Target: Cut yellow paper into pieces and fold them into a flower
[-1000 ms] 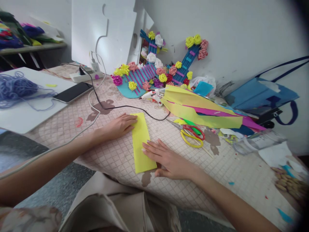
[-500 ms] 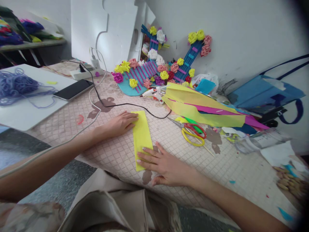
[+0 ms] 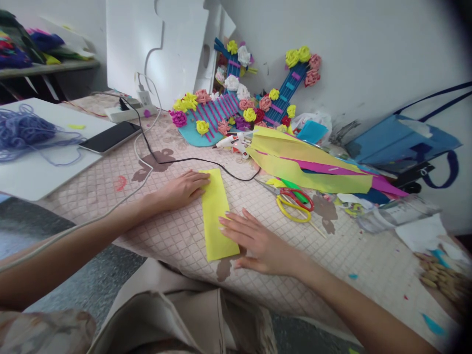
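A long strip of yellow paper (image 3: 217, 223) lies flat on the quilted tablecloth (image 3: 165, 236), its near end toward me. My left hand (image 3: 185, 189) rests at its far left corner, fingertips on the paper and palm down. Over the strip's right edge, nearer to me, my right hand (image 3: 258, 242) is spread, with the thumb apart. Its fingertips are over the paper; whether they press on it I cannot tell. To the right lie scissors (image 3: 295, 206) with red and yellow handles. Behind the strip is a white glue gun (image 3: 236, 142).
Yellow and magenta paper sheets (image 3: 313, 167) lie at the back right, near a blue bag (image 3: 401, 142). Paper-flower guitars (image 3: 210, 115) stand against the wall. A phone (image 3: 110, 136), purple yarn (image 3: 27, 128) and a power strip (image 3: 131, 112) are at left. A black cord (image 3: 191, 159) crosses behind the paper.
My right hand has shifted slightly up and to the right, uncovering more of the strip's near end. My left hand stays at the far corner.
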Demonstrator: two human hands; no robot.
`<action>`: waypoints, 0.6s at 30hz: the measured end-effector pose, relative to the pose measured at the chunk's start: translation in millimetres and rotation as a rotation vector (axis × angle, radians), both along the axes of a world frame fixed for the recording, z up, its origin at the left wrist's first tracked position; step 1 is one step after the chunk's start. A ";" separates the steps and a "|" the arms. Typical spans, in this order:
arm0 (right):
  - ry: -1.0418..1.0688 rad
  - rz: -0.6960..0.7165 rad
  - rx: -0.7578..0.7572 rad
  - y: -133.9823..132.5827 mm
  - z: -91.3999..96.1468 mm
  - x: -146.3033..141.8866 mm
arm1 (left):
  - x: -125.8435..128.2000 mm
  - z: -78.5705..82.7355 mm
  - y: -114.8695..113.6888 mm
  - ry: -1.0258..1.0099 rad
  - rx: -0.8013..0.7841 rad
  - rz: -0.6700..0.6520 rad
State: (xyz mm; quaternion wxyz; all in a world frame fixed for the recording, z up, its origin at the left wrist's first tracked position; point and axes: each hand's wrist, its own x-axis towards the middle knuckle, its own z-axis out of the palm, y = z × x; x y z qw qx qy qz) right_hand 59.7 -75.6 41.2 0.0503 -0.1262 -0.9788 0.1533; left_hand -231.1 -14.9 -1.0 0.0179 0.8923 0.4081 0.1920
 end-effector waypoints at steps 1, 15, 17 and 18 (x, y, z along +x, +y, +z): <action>0.031 -0.019 0.006 2.3 0.5 2.4 | -0.1 0.1 -0.2 0.004 0.002 0.001; 0.263 0.124 0.246 3.5 -28.3 6.6 | -0.2 2.8 -2.0 -0.034 -0.012 0.002; 0.266 0.121 0.242 3.8 -28.2 6.6 | -0.4 2.2 -1.9 -0.033 -0.009 -0.005; 0.273 0.124 0.251 4.0 -28.6 6.5 | -0.6 1.7 -1.6 -0.029 -0.009 -0.007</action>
